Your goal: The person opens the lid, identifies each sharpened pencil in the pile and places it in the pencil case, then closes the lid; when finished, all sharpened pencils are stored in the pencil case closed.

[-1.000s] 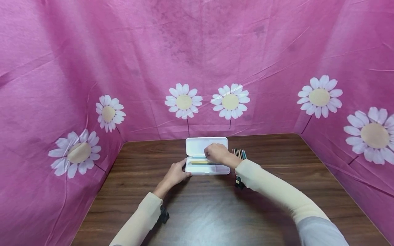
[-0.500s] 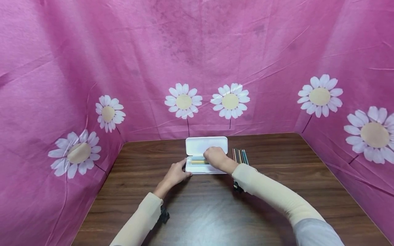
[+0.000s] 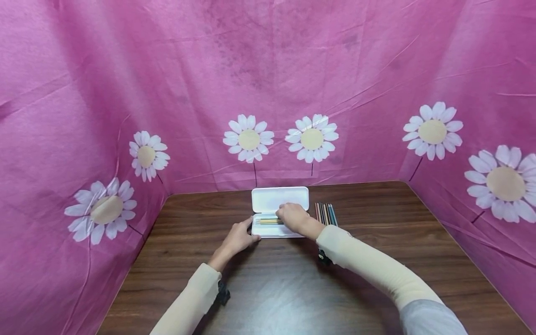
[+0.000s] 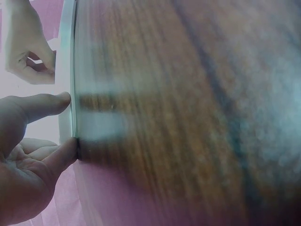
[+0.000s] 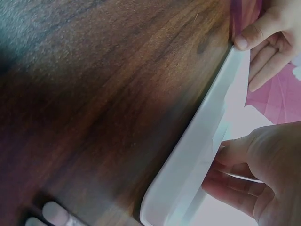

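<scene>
A white pencil case [image 3: 279, 234] lies on the table with its lid [image 3: 278, 199] raised at the back. Several coloured pencils [image 3: 265, 221] lie lengthwise inside it. My left hand [image 3: 239, 237] holds the case by its left end, thumb at the front corner and fingers along the side, as the left wrist view also shows. Over the case's middle and right part is my right hand [image 3: 295, 217], its thumb and fingertips pinched together low inside. A thin pale pencil [image 5: 242, 177] shows past those fingers in the right wrist view; the hand hides most of it.
Right of the case, a row of several pencils [image 3: 325, 213] lies side by side on the brown wooden table [image 3: 268, 279]. A pink cloth [image 3: 268, 70] printed with daisies hangs around the back and sides.
My right hand has shifted slightly and settled lower over the case; the sleeve no longer covers the pencil row beside it. My left hand stays at the case's left end.
</scene>
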`<state>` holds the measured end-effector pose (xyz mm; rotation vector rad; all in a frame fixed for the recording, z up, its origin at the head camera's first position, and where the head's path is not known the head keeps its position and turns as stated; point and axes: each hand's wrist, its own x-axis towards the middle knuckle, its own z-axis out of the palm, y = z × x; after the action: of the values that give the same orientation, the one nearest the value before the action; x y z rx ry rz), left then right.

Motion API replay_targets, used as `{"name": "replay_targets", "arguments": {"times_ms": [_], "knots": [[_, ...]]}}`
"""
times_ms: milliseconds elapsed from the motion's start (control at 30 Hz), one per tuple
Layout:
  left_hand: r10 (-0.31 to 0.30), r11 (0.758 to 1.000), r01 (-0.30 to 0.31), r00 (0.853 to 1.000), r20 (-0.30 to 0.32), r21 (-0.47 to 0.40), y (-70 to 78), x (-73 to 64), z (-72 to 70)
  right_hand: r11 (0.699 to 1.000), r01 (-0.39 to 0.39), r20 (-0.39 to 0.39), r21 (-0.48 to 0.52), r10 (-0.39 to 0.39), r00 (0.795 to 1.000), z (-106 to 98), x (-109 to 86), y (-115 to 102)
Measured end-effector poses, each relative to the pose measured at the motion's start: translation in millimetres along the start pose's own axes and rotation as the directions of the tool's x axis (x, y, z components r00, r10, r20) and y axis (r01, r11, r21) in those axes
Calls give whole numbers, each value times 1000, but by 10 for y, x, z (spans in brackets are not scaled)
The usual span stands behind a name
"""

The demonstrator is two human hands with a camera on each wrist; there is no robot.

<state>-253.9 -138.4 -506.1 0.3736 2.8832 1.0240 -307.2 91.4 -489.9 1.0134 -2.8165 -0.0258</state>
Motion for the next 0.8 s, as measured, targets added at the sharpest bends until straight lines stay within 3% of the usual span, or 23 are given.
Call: {"name": "replay_targets", "arguments": {"times_ms": [100, 367, 800], "knots": [[-3, 1000, 3, 1000, 0, 0, 4, -6, -4, 1000, 9, -24, 19, -8, 1000, -11, -12, 23], [2, 1000, -2, 1000, -3, -8, 1, -15, 0, 996, 33, -220, 77, -15, 975, -134, -65, 194], [19, 1000, -19, 1000, -2, -7, -12, -10, 9, 984, -97, -218, 150, 128, 968, -463, -547, 721]]}}
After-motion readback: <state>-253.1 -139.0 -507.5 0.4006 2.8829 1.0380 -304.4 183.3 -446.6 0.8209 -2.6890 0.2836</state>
